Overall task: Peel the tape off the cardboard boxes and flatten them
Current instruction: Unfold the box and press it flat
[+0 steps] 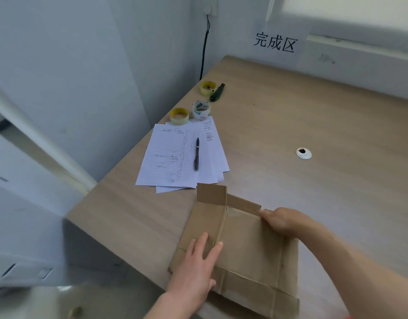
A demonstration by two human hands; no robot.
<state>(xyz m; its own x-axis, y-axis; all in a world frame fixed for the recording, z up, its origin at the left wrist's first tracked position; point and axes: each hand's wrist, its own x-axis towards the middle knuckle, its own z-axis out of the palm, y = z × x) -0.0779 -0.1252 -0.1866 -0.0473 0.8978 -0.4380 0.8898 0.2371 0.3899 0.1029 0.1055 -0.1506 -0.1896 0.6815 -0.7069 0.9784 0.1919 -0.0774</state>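
**Pressing the box flat at the desk edge**

Near the desk's (290, 116) front corner, the cardboard box (242, 245) lies collapsed, one end flap raised. My left hand (196, 270) presses it open-palmed, gripping nothing; my right hand (281, 221) curls over its far edge. Overhanging the desk, it could slip off if I push unevenly.
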